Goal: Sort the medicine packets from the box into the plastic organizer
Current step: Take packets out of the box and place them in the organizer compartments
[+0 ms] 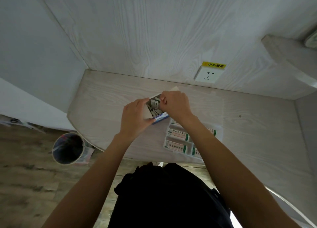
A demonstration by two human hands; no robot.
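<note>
Left hand (135, 114) grips the medicine box (155, 110) from its left side, fingers wrapped under and round it, holding it up off the counter (106, 97) with the open end facing up toward the camera. Likely tilted that way so the contents show and can be pulled without spilling.

Right hand (176, 104) sits at the box mouth, just right of the left grip, fingers curled narrow at the top edge. Looks like a pinch on a flap or on a packet inside; can't tell which, fingertips are hidden behind the knuckles.

Medicine packets (154, 106): dark, foil-looking stack visible inside the box, between the two hands. Count unreadable.

Plastic organizer (178, 140) lies flat on the counter, below and right of the grips, partly under the right forearm. Several compartments already carry packets with green-edged labels, laid lengthwise one per slot. At least one slot looks unfilled, hard to confirm.

Judgement: extraction step, mid-task. Box held close above the organizer keeps the transfer short.

Risk: one-handed hold on a light carton, a hard tug could drag several packets out at once.

Off the grips: wall socket (206, 75) with yellow warning label behind, waste bin (68, 148) on the floor far left.
</note>
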